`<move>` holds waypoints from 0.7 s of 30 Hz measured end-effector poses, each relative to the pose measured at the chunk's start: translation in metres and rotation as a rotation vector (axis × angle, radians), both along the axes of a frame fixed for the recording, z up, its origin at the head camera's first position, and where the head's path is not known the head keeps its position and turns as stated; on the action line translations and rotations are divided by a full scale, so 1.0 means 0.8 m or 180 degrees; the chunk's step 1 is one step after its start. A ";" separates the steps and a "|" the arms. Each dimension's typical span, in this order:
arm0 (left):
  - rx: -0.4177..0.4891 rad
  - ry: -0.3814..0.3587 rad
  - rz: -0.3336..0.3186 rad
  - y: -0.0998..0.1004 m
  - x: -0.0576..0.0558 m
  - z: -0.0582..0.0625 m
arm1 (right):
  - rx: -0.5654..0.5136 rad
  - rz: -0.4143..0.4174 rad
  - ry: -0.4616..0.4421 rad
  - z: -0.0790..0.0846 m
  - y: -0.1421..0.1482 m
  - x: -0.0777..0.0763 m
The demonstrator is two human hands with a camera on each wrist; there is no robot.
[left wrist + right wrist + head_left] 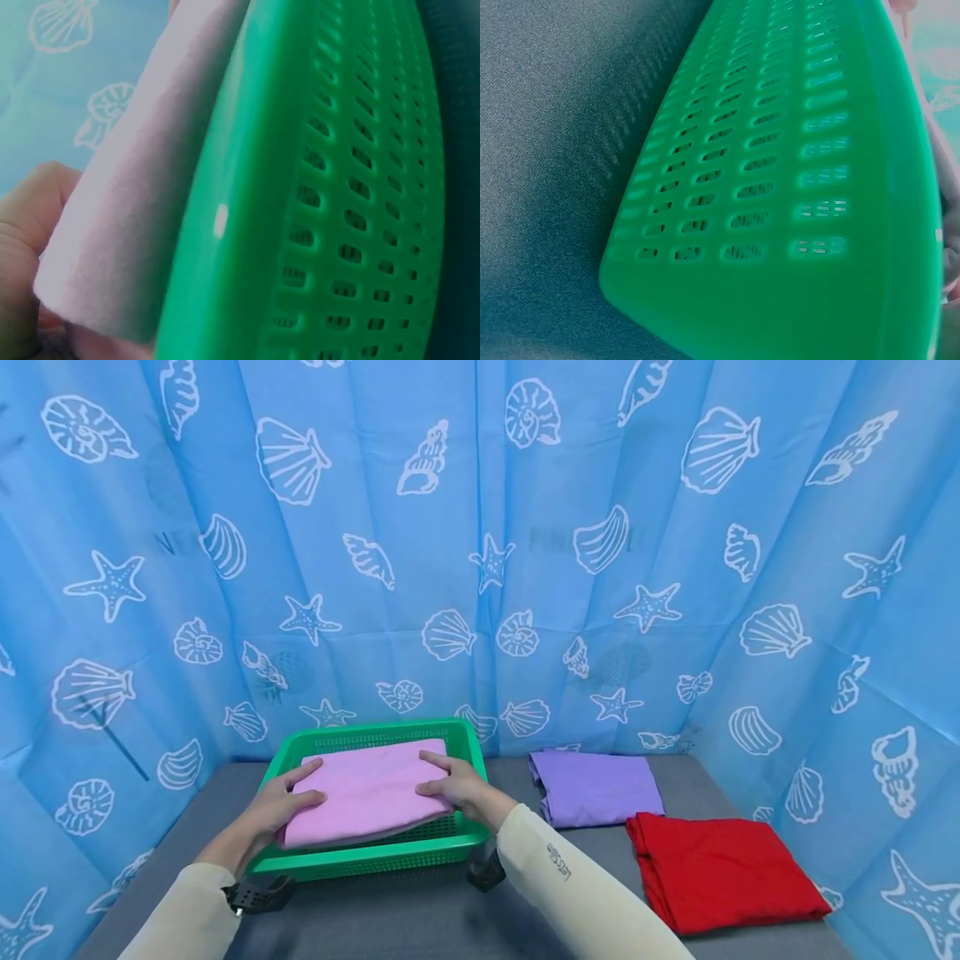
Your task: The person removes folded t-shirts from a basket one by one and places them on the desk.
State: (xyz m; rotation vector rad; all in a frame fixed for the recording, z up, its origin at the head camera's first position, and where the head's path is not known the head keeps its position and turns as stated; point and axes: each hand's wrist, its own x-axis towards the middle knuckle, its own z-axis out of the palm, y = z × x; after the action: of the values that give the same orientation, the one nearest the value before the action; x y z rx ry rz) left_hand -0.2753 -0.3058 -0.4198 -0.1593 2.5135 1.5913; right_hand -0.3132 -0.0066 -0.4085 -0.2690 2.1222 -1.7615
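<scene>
A folded pink cloth (371, 789) lies flat inside the rim of a green plastic basket (367, 860) in the head view. My left hand (270, 810) holds its left edge, thumb and a finger showing on top. At the opposite edge, my right hand (467, 787) grips the cloth with thumb and finger over the upper face; its other fingers are hidden. The left wrist view shows the thick fold of the pink cloth (142, 180) just above the basket rim (217, 195). The right wrist view is mostly filled by the basket's slotted side (817, 292).
Right of the basket, a folded purple cloth (596, 789) lies on the grey table (390, 918). A folded red cloth (731, 872) lies nearer, at the right. Blue curtains (480, 527) with white shell prints hang behind and at both sides.
</scene>
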 end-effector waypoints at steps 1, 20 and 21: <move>0.0004 0.0002 -0.0011 0.000 0.000 0.001 | -0.0003 -0.0007 0.0015 0.000 0.001 0.000; 0.0123 -0.0001 -0.0172 0.009 0.003 0.015 | -0.0076 0.0020 0.0002 0.004 0.018 -0.003; 0.0091 0.0027 -0.0170 0.010 0.003 0.016 | -0.0085 0.0012 0.0006 0.005 0.019 -0.003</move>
State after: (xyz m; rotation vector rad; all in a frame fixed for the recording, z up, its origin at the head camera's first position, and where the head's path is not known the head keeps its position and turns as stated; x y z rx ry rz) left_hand -0.2728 -0.2978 -0.4070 -0.0815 2.4780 1.6099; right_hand -0.3155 0.0086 -0.4044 -0.2817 2.0992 -1.7893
